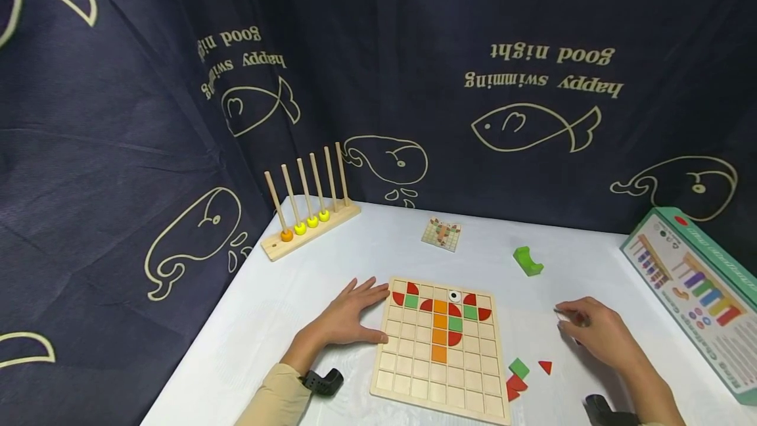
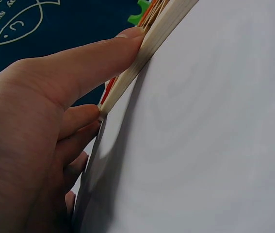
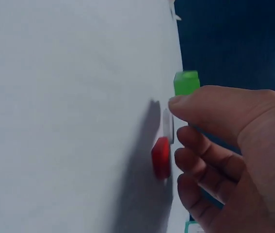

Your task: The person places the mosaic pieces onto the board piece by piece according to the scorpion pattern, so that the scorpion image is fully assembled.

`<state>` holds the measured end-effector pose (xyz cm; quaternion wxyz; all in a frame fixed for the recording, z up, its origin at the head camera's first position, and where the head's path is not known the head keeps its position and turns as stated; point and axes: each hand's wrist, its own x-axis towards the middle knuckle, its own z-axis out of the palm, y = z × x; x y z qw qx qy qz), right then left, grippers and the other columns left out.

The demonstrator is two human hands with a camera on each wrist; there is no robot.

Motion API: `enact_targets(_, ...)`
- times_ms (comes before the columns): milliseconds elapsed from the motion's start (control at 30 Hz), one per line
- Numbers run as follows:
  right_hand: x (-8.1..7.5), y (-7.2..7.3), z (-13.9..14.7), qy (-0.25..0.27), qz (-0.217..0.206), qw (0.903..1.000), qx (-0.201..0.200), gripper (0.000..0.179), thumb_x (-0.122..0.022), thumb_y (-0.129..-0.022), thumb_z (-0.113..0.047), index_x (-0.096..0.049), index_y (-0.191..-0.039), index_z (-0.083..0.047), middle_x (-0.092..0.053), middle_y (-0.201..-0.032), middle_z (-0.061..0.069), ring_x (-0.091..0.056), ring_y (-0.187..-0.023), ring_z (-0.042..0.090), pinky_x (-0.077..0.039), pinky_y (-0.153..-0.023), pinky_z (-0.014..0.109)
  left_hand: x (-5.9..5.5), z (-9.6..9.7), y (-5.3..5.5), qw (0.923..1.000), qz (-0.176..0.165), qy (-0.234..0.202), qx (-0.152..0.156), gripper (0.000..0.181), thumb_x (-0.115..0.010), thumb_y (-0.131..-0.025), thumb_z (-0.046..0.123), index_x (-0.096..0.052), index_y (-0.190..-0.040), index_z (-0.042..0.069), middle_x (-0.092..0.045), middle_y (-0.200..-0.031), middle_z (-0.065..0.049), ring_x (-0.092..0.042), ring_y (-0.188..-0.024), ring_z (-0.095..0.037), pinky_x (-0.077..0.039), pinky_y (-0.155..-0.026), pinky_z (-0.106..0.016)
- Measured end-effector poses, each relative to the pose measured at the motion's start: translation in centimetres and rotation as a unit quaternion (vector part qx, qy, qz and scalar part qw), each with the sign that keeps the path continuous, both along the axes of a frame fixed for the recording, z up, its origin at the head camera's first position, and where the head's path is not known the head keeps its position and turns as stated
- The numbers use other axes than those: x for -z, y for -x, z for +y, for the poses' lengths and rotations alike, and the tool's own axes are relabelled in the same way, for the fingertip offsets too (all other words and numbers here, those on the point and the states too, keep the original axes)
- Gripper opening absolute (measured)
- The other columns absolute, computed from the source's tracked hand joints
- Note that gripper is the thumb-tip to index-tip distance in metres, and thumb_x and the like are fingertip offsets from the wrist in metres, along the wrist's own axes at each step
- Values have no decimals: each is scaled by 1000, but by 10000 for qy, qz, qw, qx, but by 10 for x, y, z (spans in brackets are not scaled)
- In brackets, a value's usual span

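The wooden grid board (image 1: 402, 363) lies flat on the white table. On it are red quarter-round tiles (image 1: 426, 306), green squares (image 1: 455, 324), a column of orange squares (image 1: 439, 337) and a white eye tile (image 1: 454, 296). My left hand (image 1: 349, 321) lies along the board's left side, fingers extended, with thumb and fingertips touching its edge (image 2: 149, 51). Right of the board, my right hand (image 1: 600, 331) pinches a thin white tile (image 3: 168, 125) between thumb and index finger. A red piece (image 3: 161, 158) shows just past it. The held tile's face is hard to see.
Beside the board's lower right lie a green square (image 1: 519, 368), red pieces (image 1: 516, 383) and a red triangle (image 1: 545, 367). Behind it are a pattern card (image 1: 441, 234) and a green notched block (image 1: 528, 261). A peg stand (image 1: 310, 229) stands back left, a box (image 1: 692, 294) at right.
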<state>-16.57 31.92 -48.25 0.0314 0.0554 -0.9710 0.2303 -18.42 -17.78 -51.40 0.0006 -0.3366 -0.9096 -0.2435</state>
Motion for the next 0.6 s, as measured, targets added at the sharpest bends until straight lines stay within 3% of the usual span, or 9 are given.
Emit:
enact_targets(233, 8, 3, 5, -73, 64, 9998, 183, 32, -79, -76, -14, -71, -104, 0, -61, -94, 12, -57, -81, 25, -50, -69, 44, 0, 0, 0, 10000, 38, 3, -13, 92, -66, -74, 69, -44, -145, 14, -37, -151, 4, -20, -143, -23, -7, -116, -51)
enact_targets(400, 6, 4, 1, -71, -26, 9993, 353, 26, -73, -83, -16, -71, -102, 2, -64, -91, 11, -57, -80, 25, -51, -69, 46, 1, 0, 0, 10000, 3, 11, -10, 92, -66, -75, 69, -44, -146, 15, -36, -151, 4, -20, -143, -23, -7, -116, -51)
enact_targets(600, 1, 3, -1, -93, -242, 9986, 470, 29, -64, -91, -18, -68, -108, 6, -65, -101, 23, -59, -94, 40, -49, -79, 57, 2, 0, 0, 10000, 20, 27, -16, 93, -65, -75, 70, -44, -146, 15, -36, -151, 4, -19, -143, -23, -7, -116, -51)
